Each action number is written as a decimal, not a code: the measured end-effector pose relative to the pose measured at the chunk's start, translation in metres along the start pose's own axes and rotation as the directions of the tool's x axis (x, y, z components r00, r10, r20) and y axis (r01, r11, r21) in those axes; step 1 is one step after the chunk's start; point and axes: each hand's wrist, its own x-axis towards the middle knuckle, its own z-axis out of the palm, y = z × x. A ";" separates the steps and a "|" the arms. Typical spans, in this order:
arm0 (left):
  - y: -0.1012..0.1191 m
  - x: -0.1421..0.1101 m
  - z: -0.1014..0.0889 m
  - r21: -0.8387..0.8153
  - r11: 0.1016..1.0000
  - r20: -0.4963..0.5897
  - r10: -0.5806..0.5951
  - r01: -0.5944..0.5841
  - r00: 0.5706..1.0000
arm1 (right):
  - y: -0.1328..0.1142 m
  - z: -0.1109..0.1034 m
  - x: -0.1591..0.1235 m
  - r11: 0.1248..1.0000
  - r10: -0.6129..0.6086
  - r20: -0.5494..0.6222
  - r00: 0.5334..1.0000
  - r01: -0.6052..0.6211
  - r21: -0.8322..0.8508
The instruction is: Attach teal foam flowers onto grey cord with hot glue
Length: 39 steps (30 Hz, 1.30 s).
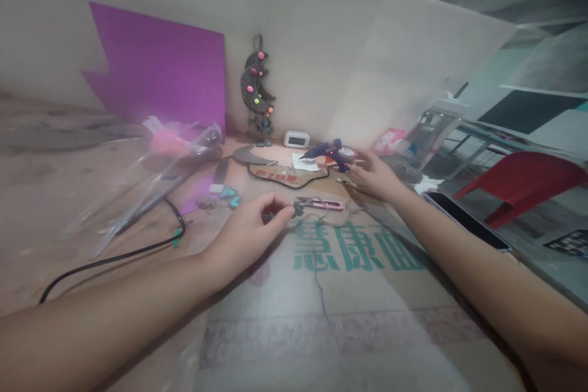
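Observation:
My left hand is closed in a pinch on a small grey piece with thread trailing from it; its exact kind is too blurred to tell. Just beyond those fingertips lies a pink-handled cutting tool, with loose grey thread around it. At the back, my right hand reaches to the handle of a dark blue glue gun, its fingers apart; whether they touch the handle is unclear. The gun's nozzle points left above a small white paper.
A decorated grey crescent leans on the wall near a white digital clock. Another grey crescent lies in front. Purple board, plastic wrapping and a black cable are left; a phone and red chair right.

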 end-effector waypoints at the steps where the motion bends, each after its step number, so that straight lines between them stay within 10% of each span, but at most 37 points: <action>1: 0.001 0.000 0.000 0.008 1.000 -0.006 -0.005 0.005 1.000 | -0.001 0.001 0.005 1.000 -0.002 0.024 1.000 0.002 -0.012; 15: 0.001 -0.001 -0.001 -0.009 1.000 -0.043 0.011 -0.011 0.999 | -0.008 0.033 0.048 0.966 0.182 0.031 0.983 -0.173 -0.190; 23: 0.003 0.000 -0.001 0.011 1.000 -0.044 0.010 -0.009 0.999 | -0.010 -0.008 0.042 0.976 0.210 -0.057 0.976 -0.212 -0.039; 32: -0.001 -0.001 -0.001 -0.042 0.999 -0.047 -0.002 0.000 0.999 | -0.059 -0.042 -0.031 0.950 0.071 -0.068 0.995 -0.046 0.308; 39: -0.004 0.004 0.000 -0.034 0.999 -0.045 -0.044 0.042 0.998 | -0.077 -0.028 -0.098 0.975 -0.179 0.025 0.984 0.173 0.140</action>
